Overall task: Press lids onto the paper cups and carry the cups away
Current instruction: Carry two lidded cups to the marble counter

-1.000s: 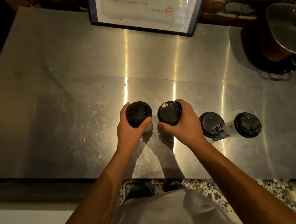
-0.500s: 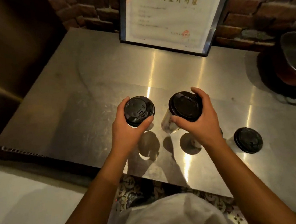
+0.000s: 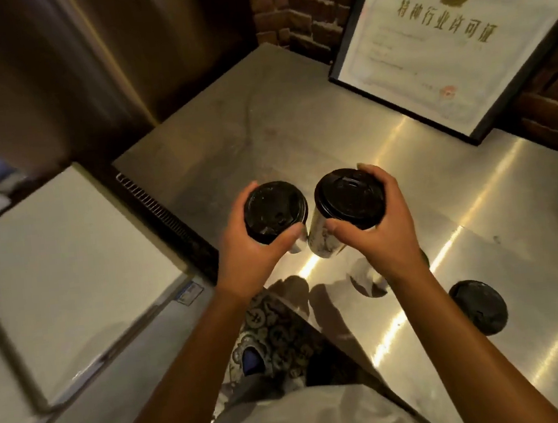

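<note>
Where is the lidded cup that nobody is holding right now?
It stands on the steel counter at the lower right of the head view: the free cup, just right of the right hand and its forearm.

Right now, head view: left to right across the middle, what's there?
White appliance top → left hand gripping a lidded cup → right hand gripping another lidded cup → lidded cup standing on the steel counter.

Two paper cups with black lids pressed on are held side by side above the tabletop: left cup (image 3: pixel 276 213), right cup (image 3: pixel 350 200). A third lidded cup (image 3: pixel 478 307) is left standing on the tabletop (image 3: pixel 295 113).
</note>
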{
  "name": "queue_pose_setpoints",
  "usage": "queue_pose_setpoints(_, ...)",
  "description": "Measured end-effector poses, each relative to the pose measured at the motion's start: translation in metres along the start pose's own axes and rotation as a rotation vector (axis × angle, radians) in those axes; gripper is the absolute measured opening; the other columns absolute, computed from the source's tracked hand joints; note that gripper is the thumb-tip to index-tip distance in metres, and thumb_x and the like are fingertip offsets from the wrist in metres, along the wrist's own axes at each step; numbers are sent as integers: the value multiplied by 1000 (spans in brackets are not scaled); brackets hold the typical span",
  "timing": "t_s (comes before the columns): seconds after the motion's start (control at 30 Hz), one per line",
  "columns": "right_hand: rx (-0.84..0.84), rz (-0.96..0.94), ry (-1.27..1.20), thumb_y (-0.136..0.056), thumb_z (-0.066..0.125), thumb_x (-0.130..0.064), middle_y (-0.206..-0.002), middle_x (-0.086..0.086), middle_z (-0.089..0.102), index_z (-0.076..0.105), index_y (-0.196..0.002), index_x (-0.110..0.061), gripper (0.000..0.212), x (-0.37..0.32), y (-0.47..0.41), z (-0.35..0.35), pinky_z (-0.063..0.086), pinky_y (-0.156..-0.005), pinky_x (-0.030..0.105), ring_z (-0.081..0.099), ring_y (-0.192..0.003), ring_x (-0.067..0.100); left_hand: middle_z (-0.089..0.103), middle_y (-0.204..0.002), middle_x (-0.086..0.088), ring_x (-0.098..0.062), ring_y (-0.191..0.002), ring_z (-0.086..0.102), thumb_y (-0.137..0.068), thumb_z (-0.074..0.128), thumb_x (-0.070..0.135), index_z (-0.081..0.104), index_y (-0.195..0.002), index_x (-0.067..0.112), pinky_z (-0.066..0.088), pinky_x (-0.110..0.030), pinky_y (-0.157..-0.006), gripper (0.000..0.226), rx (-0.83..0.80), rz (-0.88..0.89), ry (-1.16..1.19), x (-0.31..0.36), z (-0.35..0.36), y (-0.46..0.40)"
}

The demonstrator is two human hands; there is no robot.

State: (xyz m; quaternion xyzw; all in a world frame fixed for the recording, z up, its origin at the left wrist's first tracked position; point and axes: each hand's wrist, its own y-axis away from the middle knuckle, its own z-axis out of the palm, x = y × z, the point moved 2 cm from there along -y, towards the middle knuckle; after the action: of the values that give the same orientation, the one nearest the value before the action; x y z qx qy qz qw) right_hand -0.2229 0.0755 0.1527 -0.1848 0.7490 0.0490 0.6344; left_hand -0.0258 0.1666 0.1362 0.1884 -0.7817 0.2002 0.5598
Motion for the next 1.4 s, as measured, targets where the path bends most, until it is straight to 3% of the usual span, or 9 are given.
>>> queue_pose_setpoints(0.1, -84, -11, -55, -65, 87, -45, -134, -26, 56, 47, -143, -34, 88, -10, 5, 22, 52, -100, 17, 56, -124, -10, 47, -126, 49, 23, -123, 45, -55, 77, 83, 37, -144, 49, 42, -1, -93, 103, 149, -37, 10, 3, -29, 25)
queue_pose_setpoints(0.27, -317, -65, -102, -66, 87, -43, -127, -29, 61, 50, -140, -34, 82, -30, 29, 85, 55, -101, 23, 60, -123, -3, 60, -135, 10, -9, -129, 59, -69, 86, 59, 43, -142, 30, 54, -34, -106, 89, 344, -44, -19, -5, -90, 85)
queue_pose_setpoints(0.37, -459, -105, -131, -68, 87, -39, -131, -20, 63, 50, -144, -27, 85, -43, 51, 131, 55, -100, 22, 61, -125, 1, 58, -131, 21, -2, -126, 59, -71, 84, 54, 41, -141, 32, 53, -24, -103, 85, 493, -53, -50, -11, -132, 125)
queue_pose_setpoints(0.47, -594, -116, -172, -68, 87, -37, -137, -10, 62, 48, -148, -22, 90, -57, 85, 175, 55, -100, 22, 61, -127, 1, 56, -135, 14, -5, -128, 58, -73, 83, 52, 40, -143, 28, 54, -30, -104, 86, 620, -77, -88, -17, -168, 176)
queue_pose_setpoints(0.6, -722, -136, -200, -69, 88, -38, -143, -7, 58, 45, -150, -28, 92, -80, 150, 231, 54, -109, 37, 57, -133, 6, 50, -132, 31, -1, -125, 57, -72, 82, 56, 41, -142, 33, 56, -30, -100, 85, 778, -112, -135, -24, -220, 248)
queue_pose_setpoints(0.7, -793, -172, -198, -67, 86, -43, -142, -19, 54, 44, -151, -31, 94, -93, 201, 267, 51, -109, 25, 52, -134, -2, 50, -123, 45, 7, -120, 57, -71, 82, 58, 40, -139, 39, 55, -21, -96, 82, 891, -143, -158, -30, -255, 302)
queue_pose_setpoints(0.97, -1033, -202, -204, -68, 85, -42, -142, -23, 50, 42, -148, -37, 91, -120, 313, 362, 45, -105, 11, 48, -132, -11, 54, -135, 9, -6, -126, 58, -72, 84, 57, 41, -142, 28, 55, -34, -103, 87, 1151, -263, -154, -49, -334, 440)
queue_pose_setpoints(1.1, -1205, -209, -210, -68, 82, -47, -142, -25, 50, 43, -149, -35, 90, -132, 363, 422, 43, -105, 10, 48, -133, -9, 58, -123, 32, 4, -118, 61, -71, 85, 56, 43, -137, 34, 54, -18, -95, 81, 1288, -328, -172, -62, -369, 491)
queue_pose_setpoints(1.4, -1641, -275, -302, -75, 86, -44, -134, -37, 54, 43, -147, -39, 84, -166, 479, 565, 45, -100, 7, 52, -130, -10, 59, -130, 12, 3, -122, 59, -74, 82, 62, 41, -141, 26, 54, -24, -100, 86, 1753, -508, -322, -69, -438, 596)
